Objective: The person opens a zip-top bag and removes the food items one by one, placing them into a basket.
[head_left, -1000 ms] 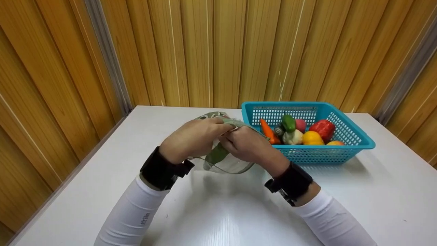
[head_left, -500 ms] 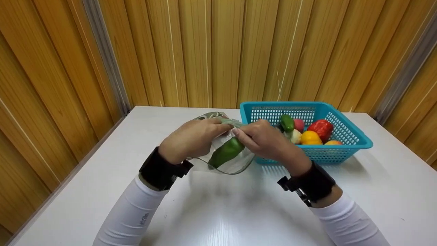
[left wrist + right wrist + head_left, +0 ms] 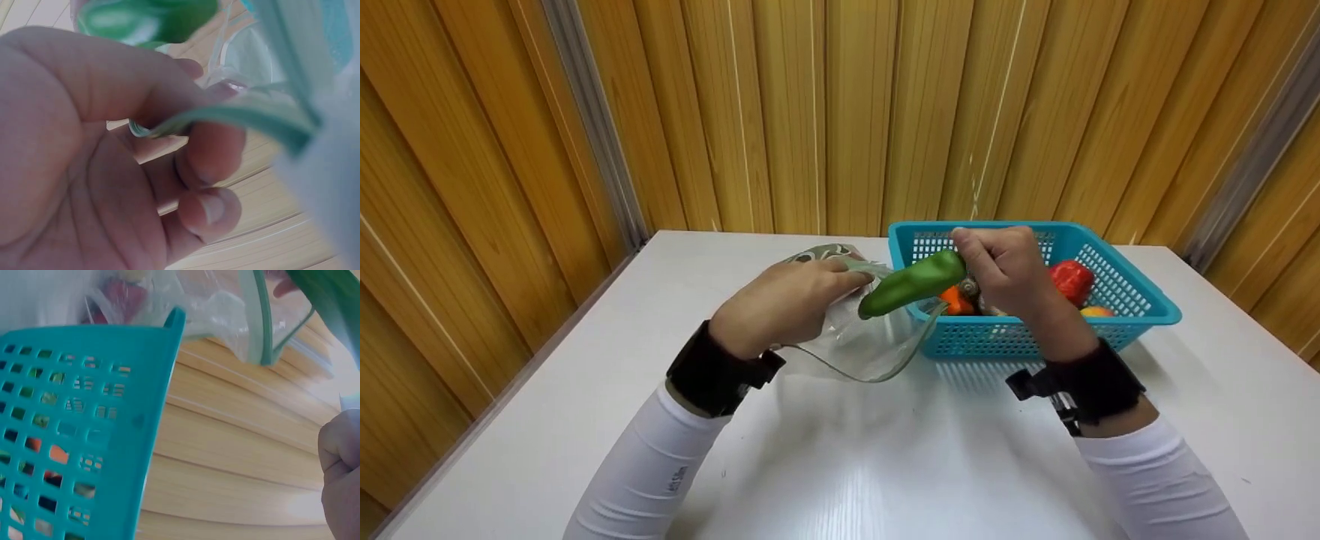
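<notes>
My left hand (image 3: 780, 304) pinches the green-edged rim of a clear plastic bag (image 3: 851, 352), which the left wrist view shows as a green band (image 3: 247, 118) between thumb and fingers. The bag's mouth gapes towards me. My right hand (image 3: 1009, 266) grips one end of a long green pepper (image 3: 915, 283), whose other end slants down to the left, overlapping the bag's opening. In the right wrist view, part of that hand (image 3: 346, 467) shows at the right edge, and something dark red (image 3: 124, 298) shows through the bag's film.
A turquoise basket (image 3: 1035, 339) stands at the back right, partly behind my right hand. Inside it are a red bell pepper (image 3: 1071, 281), an orange carrot-like piece (image 3: 957, 302) and other produce. Wood-patterned panels (image 3: 855, 112) rise behind the white table (image 3: 847, 465).
My right hand has drawn the green pepper up and to the right, out of the bag's mouth, and is now over the basket's near side. My left hand has stayed at the bag's rim.
</notes>
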Motion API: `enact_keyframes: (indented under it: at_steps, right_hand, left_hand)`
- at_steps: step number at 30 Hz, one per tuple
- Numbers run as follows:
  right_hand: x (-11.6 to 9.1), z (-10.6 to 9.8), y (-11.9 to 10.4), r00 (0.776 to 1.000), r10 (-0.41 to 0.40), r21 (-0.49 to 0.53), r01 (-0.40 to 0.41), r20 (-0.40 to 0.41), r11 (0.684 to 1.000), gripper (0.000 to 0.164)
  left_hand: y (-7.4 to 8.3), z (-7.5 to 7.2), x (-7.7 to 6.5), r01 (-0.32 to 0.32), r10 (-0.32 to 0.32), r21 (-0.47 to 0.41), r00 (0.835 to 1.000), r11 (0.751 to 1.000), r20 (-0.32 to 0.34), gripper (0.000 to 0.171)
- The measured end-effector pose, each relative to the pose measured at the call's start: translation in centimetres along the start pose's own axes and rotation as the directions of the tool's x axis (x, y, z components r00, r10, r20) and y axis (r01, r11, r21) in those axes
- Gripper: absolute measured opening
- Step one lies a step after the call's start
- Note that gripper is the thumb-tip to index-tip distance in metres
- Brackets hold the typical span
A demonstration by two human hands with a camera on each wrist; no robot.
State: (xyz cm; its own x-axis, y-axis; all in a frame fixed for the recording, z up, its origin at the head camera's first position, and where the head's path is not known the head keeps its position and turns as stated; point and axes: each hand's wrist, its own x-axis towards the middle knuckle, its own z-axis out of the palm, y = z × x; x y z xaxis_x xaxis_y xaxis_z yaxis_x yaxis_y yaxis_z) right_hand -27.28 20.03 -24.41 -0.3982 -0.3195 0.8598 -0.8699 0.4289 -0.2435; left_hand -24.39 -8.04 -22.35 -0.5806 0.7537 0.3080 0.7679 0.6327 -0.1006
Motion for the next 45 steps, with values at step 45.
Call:
enact_keyframes:
  at_steps: [45]
  right_hand:
    - [-3.7,-1.1,8.9,0.783,0.621,-0.391,-0.568,0.013,0.724,0.053]
  left_hand:
    - [0.1,0.2,0.2,0.026,-0.026,0.016,0.999,1.000,0.035,0.053]
